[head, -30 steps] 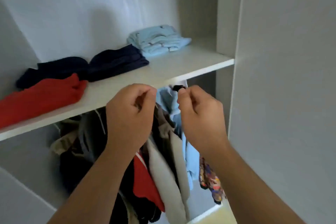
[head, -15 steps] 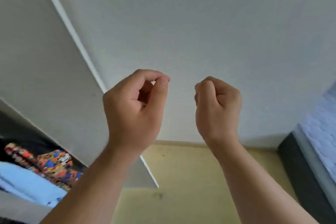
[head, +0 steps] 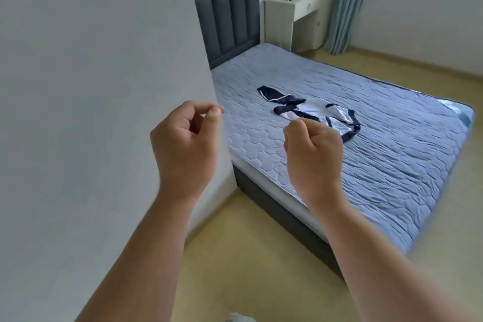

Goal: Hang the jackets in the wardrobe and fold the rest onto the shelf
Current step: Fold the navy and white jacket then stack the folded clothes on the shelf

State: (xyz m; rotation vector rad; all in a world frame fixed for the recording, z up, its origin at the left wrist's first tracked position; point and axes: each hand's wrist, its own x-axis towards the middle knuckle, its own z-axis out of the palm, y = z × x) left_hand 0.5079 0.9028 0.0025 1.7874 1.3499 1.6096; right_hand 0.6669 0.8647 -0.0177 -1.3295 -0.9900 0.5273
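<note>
The left hand's fingers (head: pixel 206 110) are curled in, with the thumb tip meeting the forefinger tip in a pinch that has nothing between them. The right hand's fingers (head: pixel 300 127) are folded tighter into a loose fist, knuckles up, and they too grasp nothing. The left hand (head: pixel 184 146) hangs in the air in front of a plain white panel (head: pixel 91 86), and the right hand (head: pixel 313 157) is raised beside it at about the same height, the two well apart, with bare forearms running down to the lower edge of the view. Past the right knuckles, a white jacket with navy trim (head: pixel 313 112) lies crumpled on the bed (head: pixel 379 165), one navy sleeve stretched toward the dark grey padded headboard (head: pixel 227 21). The bed has a pale blue quilted cover over a dark base and stands on a yellowish floor (head: pixel 261 256). Behind the headboard stands a white desk (head: pixel 295 15) with a small dark item on top, too small to tell, and a blue curtain (head: pixel 347 2) hangs just beside it.
</note>
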